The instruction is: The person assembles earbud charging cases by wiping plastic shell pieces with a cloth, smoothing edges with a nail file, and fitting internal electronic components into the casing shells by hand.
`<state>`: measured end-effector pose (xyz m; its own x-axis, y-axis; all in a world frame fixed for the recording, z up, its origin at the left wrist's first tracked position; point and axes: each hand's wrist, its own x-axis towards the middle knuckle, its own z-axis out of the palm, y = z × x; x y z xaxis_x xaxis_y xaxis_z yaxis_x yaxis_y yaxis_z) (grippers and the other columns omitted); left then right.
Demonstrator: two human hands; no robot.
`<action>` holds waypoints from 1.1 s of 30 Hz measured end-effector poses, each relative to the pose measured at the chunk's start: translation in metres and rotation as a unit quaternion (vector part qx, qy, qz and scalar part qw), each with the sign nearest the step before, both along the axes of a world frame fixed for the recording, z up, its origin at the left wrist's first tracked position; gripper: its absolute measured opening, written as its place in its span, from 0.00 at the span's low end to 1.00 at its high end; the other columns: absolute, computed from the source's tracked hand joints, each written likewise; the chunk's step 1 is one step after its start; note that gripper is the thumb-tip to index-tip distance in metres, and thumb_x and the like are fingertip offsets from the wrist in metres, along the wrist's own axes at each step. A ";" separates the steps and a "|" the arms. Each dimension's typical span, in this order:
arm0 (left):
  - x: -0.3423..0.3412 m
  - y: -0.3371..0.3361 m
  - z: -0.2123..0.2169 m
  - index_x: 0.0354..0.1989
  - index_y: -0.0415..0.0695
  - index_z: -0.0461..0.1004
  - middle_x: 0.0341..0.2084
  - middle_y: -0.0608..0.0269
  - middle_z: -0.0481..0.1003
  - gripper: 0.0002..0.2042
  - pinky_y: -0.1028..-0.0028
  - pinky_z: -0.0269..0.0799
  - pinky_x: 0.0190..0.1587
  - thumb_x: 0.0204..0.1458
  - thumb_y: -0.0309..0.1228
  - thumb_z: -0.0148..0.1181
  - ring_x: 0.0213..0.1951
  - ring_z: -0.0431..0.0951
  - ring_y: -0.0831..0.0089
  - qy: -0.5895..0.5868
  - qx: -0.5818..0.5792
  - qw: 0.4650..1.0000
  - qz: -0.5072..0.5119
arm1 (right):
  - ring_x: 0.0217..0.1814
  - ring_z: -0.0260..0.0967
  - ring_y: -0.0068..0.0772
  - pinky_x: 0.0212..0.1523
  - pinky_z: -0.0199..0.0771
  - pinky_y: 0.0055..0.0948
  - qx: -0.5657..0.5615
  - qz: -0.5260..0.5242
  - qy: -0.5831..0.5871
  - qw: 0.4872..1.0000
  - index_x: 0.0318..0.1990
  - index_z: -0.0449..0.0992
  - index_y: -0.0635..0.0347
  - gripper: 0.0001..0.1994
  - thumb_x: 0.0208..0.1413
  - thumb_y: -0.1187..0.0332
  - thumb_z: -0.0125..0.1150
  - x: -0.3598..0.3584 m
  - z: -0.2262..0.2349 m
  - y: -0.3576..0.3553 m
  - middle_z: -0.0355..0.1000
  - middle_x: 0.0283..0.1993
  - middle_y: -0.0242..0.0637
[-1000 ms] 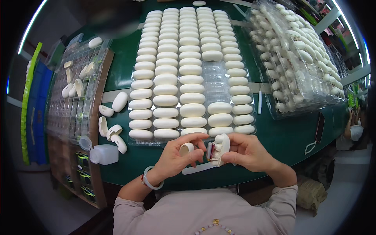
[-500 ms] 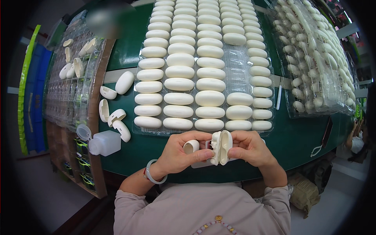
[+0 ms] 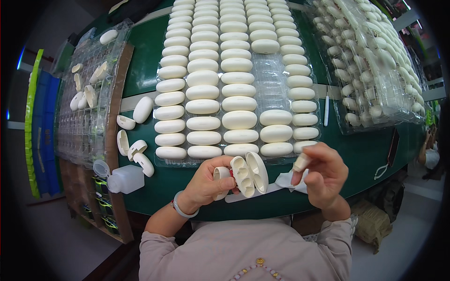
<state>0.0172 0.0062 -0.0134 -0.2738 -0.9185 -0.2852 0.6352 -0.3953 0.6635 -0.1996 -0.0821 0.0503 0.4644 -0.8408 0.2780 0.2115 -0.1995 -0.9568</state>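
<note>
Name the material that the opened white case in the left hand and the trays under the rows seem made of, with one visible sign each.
Opened white case: probably moulded plastic, smooth matt cream with rounded pockets. Trays: thin clear plastic, glossy; the green table shows through.

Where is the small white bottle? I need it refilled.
Head view, lower left: the small white bottle lies on the green table, beside loose case halves.

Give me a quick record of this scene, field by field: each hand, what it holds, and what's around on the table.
left hand: holds open white case and a small white roll
right hand: pinches small white piece, apart from case
under hands: white cloth
ahead: clear tray with rows of closed white cases
left side: loose case halves, white bottle
surface: green table
</note>
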 end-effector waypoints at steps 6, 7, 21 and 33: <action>0.003 0.001 0.001 0.47 0.37 0.66 0.34 0.59 0.74 0.23 0.77 0.74 0.33 0.44 0.35 0.64 0.33 0.76 0.75 0.008 -0.009 1.000 -0.001 | 0.22 0.68 0.32 0.21 0.72 0.26 -0.286 0.000 -0.271 0.919 0.48 0.69 0.59 0.17 0.52 0.64 0.58 0.012 0.073 0.008 0.66 0.26 0.36; 0.004 0.002 0.001 0.47 0.38 0.66 0.34 0.59 0.74 0.23 0.77 0.74 0.33 0.44 0.35 0.64 0.32 0.76 0.75 0.007 -0.016 1.000 0.004 | 0.22 0.68 0.32 0.21 0.72 0.26 -0.288 0.001 -0.271 0.919 0.48 0.69 0.59 0.17 0.52 0.64 0.58 0.012 0.075 0.007 0.66 0.26 0.36; 0.002 0.009 -0.009 0.47 0.36 0.65 0.36 0.60 0.74 0.25 0.76 0.72 0.39 0.42 0.35 0.66 0.37 0.76 0.73 -0.007 0.028 0.999 0.042 | 0.27 0.68 0.28 0.23 0.71 0.22 -0.391 -0.120 -0.301 0.862 0.45 0.71 0.60 0.13 0.53 0.66 0.55 0.028 0.103 0.023 0.68 0.31 0.36; 0.009 0.007 -0.016 0.49 0.38 0.63 0.38 0.63 0.72 0.22 0.78 0.69 0.37 0.48 0.36 0.60 0.37 0.73 0.77 -0.080 -0.041 0.995 -0.033 | 0.32 0.68 0.24 0.25 0.71 0.18 -0.503 -0.204 -0.375 0.752 0.42 0.74 0.60 0.11 0.54 0.67 0.53 0.029 0.147 0.010 0.69 0.35 0.37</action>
